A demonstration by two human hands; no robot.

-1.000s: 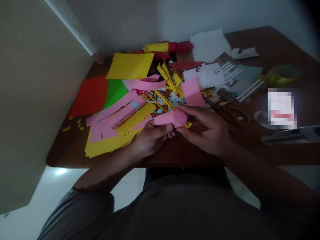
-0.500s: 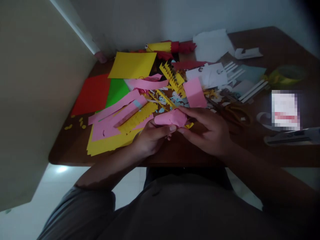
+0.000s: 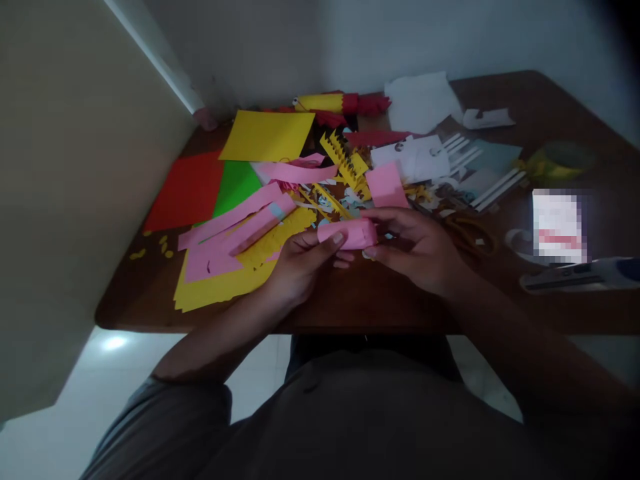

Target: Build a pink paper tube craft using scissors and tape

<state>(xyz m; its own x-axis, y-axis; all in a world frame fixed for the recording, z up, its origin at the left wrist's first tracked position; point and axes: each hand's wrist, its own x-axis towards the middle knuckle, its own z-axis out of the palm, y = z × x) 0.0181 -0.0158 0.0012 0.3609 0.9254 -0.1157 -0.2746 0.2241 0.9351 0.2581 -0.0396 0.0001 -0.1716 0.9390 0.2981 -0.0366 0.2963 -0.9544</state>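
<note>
1. A person's left hand (image 3: 300,263) and right hand (image 3: 417,250) meet over the near edge of a dark brown wooden table (image 3: 380,300), both clamped on a small folded piece of pink paper (image 3: 349,233).
2. The left thumb presses on the pink piece's left end; the right fingers curl around its right end.
3. Just left of the hands lie long pink paper strips (image 3: 235,230) on a yellow paper sheet (image 3: 215,287).
4. Farther back sit a red paper square (image 3: 185,190), a green sheet (image 3: 235,183) and another yellow square (image 3: 267,135).
5. Orange-handled scissors (image 3: 470,233) rest just right of the right hand.
</note>
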